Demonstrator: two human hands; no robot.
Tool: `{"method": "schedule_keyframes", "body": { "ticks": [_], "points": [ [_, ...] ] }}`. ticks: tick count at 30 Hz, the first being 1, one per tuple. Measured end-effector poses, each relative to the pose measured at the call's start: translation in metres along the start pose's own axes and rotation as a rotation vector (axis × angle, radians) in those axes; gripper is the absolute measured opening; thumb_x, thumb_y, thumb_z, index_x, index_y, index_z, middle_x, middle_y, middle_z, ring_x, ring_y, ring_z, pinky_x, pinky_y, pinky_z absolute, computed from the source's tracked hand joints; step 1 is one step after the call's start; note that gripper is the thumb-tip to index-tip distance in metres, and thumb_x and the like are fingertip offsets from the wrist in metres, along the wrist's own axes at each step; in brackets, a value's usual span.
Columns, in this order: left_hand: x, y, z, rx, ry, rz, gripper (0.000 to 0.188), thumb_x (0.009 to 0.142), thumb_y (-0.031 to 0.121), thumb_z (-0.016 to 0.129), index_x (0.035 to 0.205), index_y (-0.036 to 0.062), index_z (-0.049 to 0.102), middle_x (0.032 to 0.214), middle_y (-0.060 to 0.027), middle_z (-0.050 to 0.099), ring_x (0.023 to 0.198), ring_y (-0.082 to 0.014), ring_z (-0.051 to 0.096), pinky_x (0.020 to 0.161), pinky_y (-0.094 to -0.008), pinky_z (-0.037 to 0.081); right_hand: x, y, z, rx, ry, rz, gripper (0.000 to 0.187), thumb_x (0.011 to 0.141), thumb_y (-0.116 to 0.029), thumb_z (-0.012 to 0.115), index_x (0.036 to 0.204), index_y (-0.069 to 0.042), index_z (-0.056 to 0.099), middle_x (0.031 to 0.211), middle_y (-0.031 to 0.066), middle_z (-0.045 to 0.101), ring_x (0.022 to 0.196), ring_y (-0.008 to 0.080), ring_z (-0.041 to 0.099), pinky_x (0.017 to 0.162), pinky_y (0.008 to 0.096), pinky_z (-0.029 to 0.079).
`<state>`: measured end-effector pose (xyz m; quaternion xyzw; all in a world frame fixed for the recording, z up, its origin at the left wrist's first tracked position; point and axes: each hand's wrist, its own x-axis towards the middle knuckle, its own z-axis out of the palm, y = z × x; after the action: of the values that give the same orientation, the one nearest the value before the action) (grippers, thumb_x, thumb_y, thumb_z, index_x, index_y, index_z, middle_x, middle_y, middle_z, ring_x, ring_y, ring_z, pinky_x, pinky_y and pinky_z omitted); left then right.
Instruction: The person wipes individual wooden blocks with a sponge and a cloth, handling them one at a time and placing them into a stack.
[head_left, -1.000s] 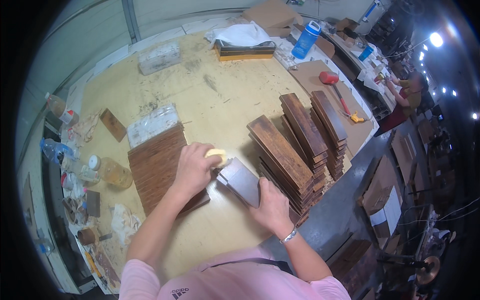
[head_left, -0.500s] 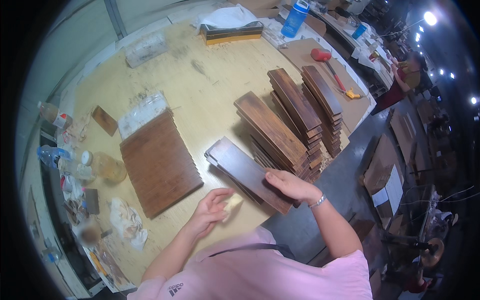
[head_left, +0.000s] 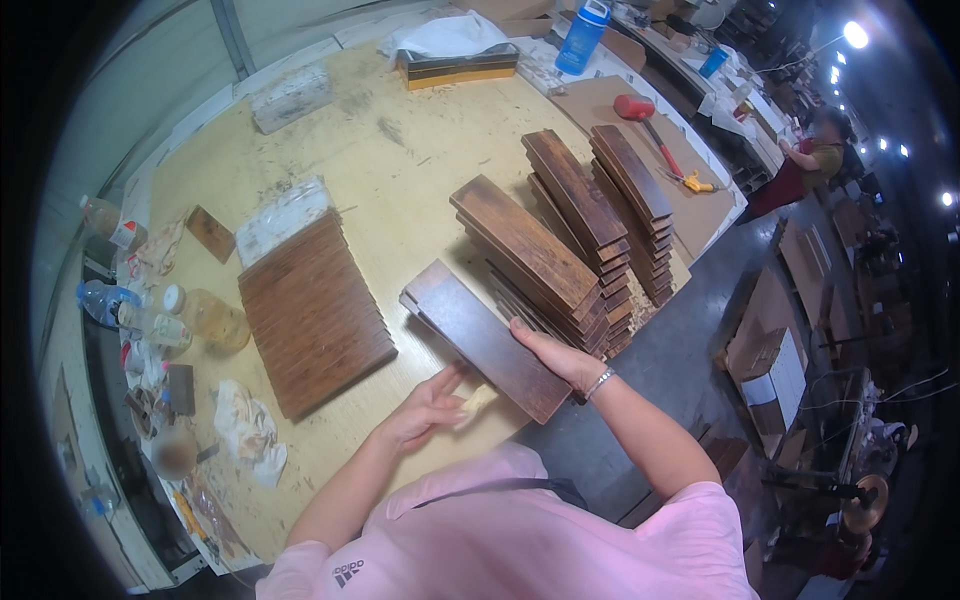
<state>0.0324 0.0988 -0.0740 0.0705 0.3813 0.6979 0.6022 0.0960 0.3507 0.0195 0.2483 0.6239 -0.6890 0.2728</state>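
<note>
R hand (head_left: pixel 560 358) has the board (head_left: pixel 485 335) firmly nr its close end, thumb at the right edge, most fingers hidden below. L hand (head_left: pixel 425 412) is half-curled w/ the yellow pad (head_left: pixel 478 402) held loosely; fingertips sit just by the board's left edge, can't tell if they touch.

Vs 1 s ago: pad was up at the board's far end, L hand in front of the left pile (head_left: pixel 315 310). Half a sec ago it sat back toward the shirt (head_left: pixel 560 540); now it's in close at the long side. Board shows far more of its broad face, btwn left pile and right stacks (head_left: pixel 530 245), its close end jutting past the table (head_left: pixel 420 200) edge in this view. R thumb has also gone from the top face to the side.

For the work: attention has prob. shifted from the end to the long edge. Board's still in hand, not set down on either side.
</note>
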Motion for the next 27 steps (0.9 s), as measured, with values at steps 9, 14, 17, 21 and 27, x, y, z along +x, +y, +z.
{"method": "schedule_keyframes", "body": {
  "ticks": [9,14,17,21,27],
  "points": [
    [0.002,0.012,0.016,-0.148,-0.061,0.041,0.093,0.075,-0.014,0.066,0.154,-0.0047,0.018,0.16,-0.0158,0.027,0.128,-0.0168,0.053,0.09,-0.0252,0.053,0.006,0.037,-0.008,0.034,-0.038,-0.107,0.076,0.101,-0.065,0.032,0.137,-0.001,0.053,0.133,0.0082,0.058,0.118,0.013,0.054,0.103,0.029,0.043],
    [-0.012,-0.004,-0.012,-0.01,-0.012,0.002,0.088,0.074,-0.013,0.067,0.152,-0.0057,0.027,0.156,-0.0191,0.034,0.128,-0.0212,0.055,0.096,-0.0295,0.051,-0.003,0.025,0.007,-0.15,0.214,-0.194,0.069,0.101,-0.055,0.042,0.133,0.005,0.055,0.129,0.0177,0.061,0.119,0.0232,0.057,0.104,0.033,0.043],
    [-0.063,0.003,-0.006,-0.099,-0.022,0.001,0.079,0.074,-0.012,0.065,0.147,-0.0071,0.036,0.152,-0.023,0.04,0.135,-0.0251,0.048,0.106,-0.0331,0.046,-0.045,-0.012,0.036,-0.779,0.684,-0.52,0.058,0.088,-0.034,0.065,0.125,0.01,0.058,0.121,0.0286,0.062,0.115,0.0389,0.059,0.102,0.0411,0.046],
    [-0.124,0.001,-0.008,-0.317,0.197,0.267,0.062,0.079,-0.001,0.069,0.137,-0.0085,0.049,0.135,-0.0249,0.057,0.117,-0.0304,0.063,0.101,-0.0386,0.051,-0.052,-0.026,0.109,-0.568,0.434,-0.811,0.033,0.081,-0.014,0.071,0.111,0.0,0.064,0.105,0.0196,0.065,0.105,0.0354,0.062,0.093,0.0399,0.051],
    [-0.173,-0.021,-0.053,-0.371,0.43,0.664,0.066,0.076,0.007,0.072,0.137,-0.0036,0.048,0.132,-0.0212,0.058,0.113,-0.0303,0.063,0.101,-0.0418,0.052,0.064,0.002,0.189,-0.992,0.387,-1.155,0.033,0.075,-0.006,0.067,0.106,0.001,0.059,0.106,0.0177,0.056,0.101,0.034,0.055,0.086,0.0415,0.049]
  ]
}}
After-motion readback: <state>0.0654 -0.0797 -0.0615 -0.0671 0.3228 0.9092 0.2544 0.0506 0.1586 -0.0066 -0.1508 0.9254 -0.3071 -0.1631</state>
